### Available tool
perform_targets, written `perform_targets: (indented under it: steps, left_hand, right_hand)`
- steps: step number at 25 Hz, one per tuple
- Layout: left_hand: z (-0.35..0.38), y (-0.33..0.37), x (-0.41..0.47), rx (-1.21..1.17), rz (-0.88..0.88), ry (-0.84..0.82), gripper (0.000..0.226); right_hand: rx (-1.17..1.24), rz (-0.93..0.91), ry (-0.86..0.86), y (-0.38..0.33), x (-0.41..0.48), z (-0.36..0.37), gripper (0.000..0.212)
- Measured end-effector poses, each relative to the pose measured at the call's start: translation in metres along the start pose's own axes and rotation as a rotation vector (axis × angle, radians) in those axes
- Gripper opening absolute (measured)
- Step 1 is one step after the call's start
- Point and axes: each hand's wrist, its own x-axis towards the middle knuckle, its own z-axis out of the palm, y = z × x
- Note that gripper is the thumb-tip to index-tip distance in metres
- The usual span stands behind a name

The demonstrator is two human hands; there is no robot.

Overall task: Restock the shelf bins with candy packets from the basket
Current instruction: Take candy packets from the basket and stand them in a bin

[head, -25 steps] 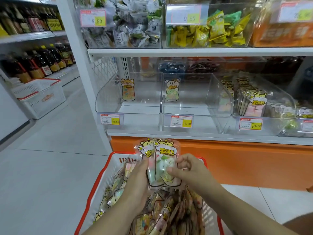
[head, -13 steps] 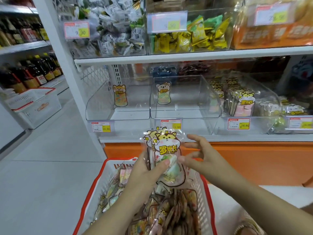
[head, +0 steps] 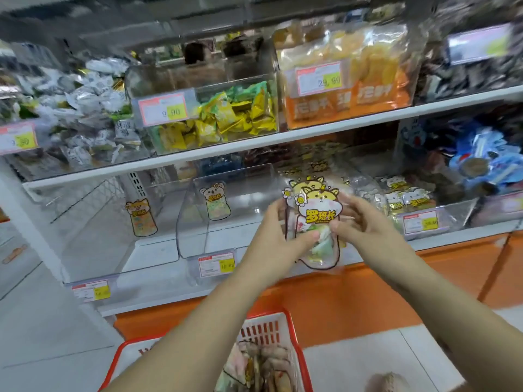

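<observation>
Now raised out of the basket [head: 294,329] and up to the front edge of the lower shelf [head: 169,294], gripping the candy packets [head: 318,219] on both sides with left hand [head: 271,239] and right hand [head: 366,224]; probably about to drop into a bin

Motion blur across frame, worst at top and right edge. Count of held packets [head: 318,219] unclear: 2 printed heads overlap. Thumbs of left hand [head: 271,239] and right hand [head: 368,224] cover mid-pack print; fingers behind pack hidden. Contents of bin [head: 365,188] behind pack mostly screened. Red basket [head: 294,349] cut by bottom edge, left part under forearm, contents indistinct. Digits on lower price tag [head: 216,264] unreadable. Grey object [head: 387,383] at bottom edge cut off, unidentifiable.
</observation>
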Motion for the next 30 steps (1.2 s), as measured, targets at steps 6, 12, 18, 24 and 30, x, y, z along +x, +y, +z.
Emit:
perform_targets:
  steps: [6, 12, 18, 24, 30]
  left_hand:
    - [0.038, 0.018, 0.084, 0.117, 0.055, 0.042, 0.089]
    - [0.039, -0.013, 0.138, 0.604, -0.039, 0.155, 0.125]
    - [0.033, -0.036, 0.171, 0.990, -0.149, 0.104, 0.106]
    - [0.040, -0.030, 0.185, 1.361, -0.146, -0.002, 0.070]
    - [0.050, -0.025, 0.164, 1.374, 0.359, 0.063, 0.044]
  right_hand:
    - [-0.163, -0.127, 0.214, 0.006, 0.065, -0.026, 0.048]
    - [-0.307, 0.043, 0.162, 0.048, 0.128, -0.013, 0.044]
    - [-0.461, 0.182, 0.094, 0.079, 0.179, 0.003, 0.036]
    - [-0.675, 0.142, -0.008, 0.108, 0.189, 0.006, 0.026]
    - [-0.790, 0.038, -0.035, 0.113, 0.189, 0.002, 0.017]
